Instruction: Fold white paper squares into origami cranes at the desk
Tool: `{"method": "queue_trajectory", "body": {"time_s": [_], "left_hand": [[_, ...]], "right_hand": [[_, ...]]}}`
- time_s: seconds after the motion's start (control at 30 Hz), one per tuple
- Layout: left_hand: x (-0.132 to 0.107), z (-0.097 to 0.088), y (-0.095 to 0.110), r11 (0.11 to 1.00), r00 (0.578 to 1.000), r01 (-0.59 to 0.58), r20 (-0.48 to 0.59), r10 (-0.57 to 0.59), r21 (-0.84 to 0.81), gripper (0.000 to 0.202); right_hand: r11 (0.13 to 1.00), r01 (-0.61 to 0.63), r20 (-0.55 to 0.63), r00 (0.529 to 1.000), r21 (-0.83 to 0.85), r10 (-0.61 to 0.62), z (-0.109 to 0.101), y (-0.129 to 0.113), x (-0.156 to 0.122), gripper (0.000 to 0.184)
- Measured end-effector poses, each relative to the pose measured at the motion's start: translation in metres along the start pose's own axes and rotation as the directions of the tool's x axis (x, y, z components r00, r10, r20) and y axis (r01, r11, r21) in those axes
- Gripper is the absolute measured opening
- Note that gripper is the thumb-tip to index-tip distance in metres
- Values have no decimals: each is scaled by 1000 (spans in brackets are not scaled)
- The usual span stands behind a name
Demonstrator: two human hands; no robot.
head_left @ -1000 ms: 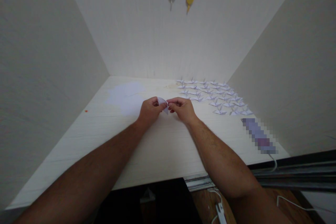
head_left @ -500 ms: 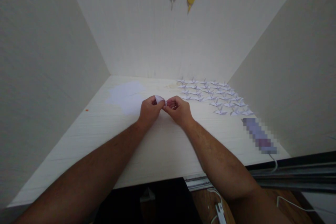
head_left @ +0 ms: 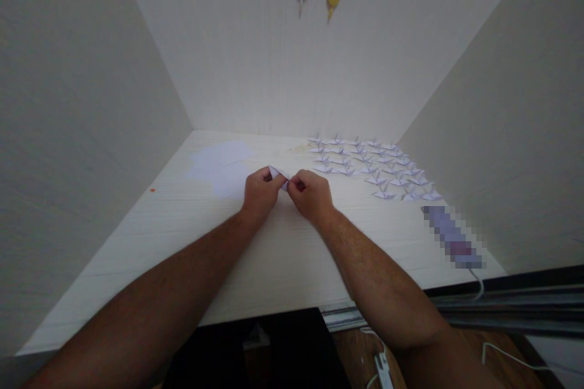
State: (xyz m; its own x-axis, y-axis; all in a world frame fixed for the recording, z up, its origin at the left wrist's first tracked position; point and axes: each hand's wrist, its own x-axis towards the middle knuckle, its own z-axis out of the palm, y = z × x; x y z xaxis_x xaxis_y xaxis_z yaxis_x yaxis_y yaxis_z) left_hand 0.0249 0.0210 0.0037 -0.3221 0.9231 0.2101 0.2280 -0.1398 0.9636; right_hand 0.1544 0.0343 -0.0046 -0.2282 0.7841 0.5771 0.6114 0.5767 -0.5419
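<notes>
Cranes point(head_left: 366, 170) in rows appear finished; flat sheets point(head_left: 230, 164) remain unfolded. Left hand point(head_left: 261, 192) and right hand point(head_left: 312, 194) both pinch one paper point(head_left: 275, 172), judged part-folded, by its edges.

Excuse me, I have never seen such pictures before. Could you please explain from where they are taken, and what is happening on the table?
There is no machine here: a person works with two bare hands. All the pictures come from one camera worn on the head, looking forward and down, so the forearms reach in from below.

The left hand holds a small piece of folded white paper. The fingertips of the right hand are at its right end; whether they grip it is too small to tell.

On the pale table, flat white sheets lie on the left. On the right, folded paper birds stand in rows, with a blurred-out object nearer the person.
</notes>
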Motion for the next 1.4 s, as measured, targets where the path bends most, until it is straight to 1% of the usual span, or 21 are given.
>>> {"method": "queue_trajectory", "body": {"time_s": [0.07, 0.13, 0.17, 0.23, 0.3, 0.33, 0.47, 0.57, 0.63, 0.7, 0.9, 1.03, 1.27, 1.4], "left_hand": [[1, 0, -1, 1000, 1000, -2, 22, 3, -28, 12], [3, -1, -2, 997, 998, 0, 62, 4, -72, 10], [3, -1, -3, 995, 997, 3, 82, 5, -97, 12], [4, -2, -3, 990, 992, 7, 122, 10, -138, 14], [3, -3, -3, 987, 989, 6, 146, 18, -163, 15], [3, -3, -2, 986, 988, 3, 152, 22, -166, 16], [2, -6, 0, 987, 983, 1, 181, 28, -161, 19], [5, -8, -3, 975, 968, 3, 246, 54, -223, 22], [7, -10, -7, 959, 949, 8, 305, 83, -285, 26], [9, -12, -9, 948, 935, 19, 342, 96, -318, 27], [10, -17, -7, 961, 927, 37, 368, 69, -274, 28], [11, -20, -5, 971, 917, 35, 394, 63, -237, 24], [14, -23, -8, 980, 910, 2, 406, 80, -198, 20], [13, -21, -9, 983, 930, 1, 363, 66, -182, 21]], "right_hand": [[998, -29, -6, 1000, 51, 29, 0, 0, 0, 15], [981, -110, -12, 994, 160, 113, 1, 0, 1, 17], [958, -161, -12, 986, 237, 168, 1, 1, 1, 17], [881, -254, 16, 963, 400, 270, 2, 3, 4, 19], [802, -313, 75, 944, 509, 321, 2, 5, 6, 21], [778, -330, 103, 939, 535, 328, 2, 6, 7, 22], [731, -350, 172, 935, 585, 311, -1, 8, 9, 21], [674, -346, 193, 936, 653, 294, -3, 8, 9, 22], [659, -341, 189, 937, 670, 292, -5, 10, 10, 23], [665, -340, 181, 937, 665, 298, -5, 11, 10, 23], [672, -360, 189, 930, 647, 316, -6, 12, 11, 23], [698, -367, 183, 927, 616, 326, -8, 10, 11, 23], [694, -382, 183, 920, 610, 346, -10, 8, 12, 23], [687, -372, 189, 925, 623, 330, -7, 9, 11, 23]]}}
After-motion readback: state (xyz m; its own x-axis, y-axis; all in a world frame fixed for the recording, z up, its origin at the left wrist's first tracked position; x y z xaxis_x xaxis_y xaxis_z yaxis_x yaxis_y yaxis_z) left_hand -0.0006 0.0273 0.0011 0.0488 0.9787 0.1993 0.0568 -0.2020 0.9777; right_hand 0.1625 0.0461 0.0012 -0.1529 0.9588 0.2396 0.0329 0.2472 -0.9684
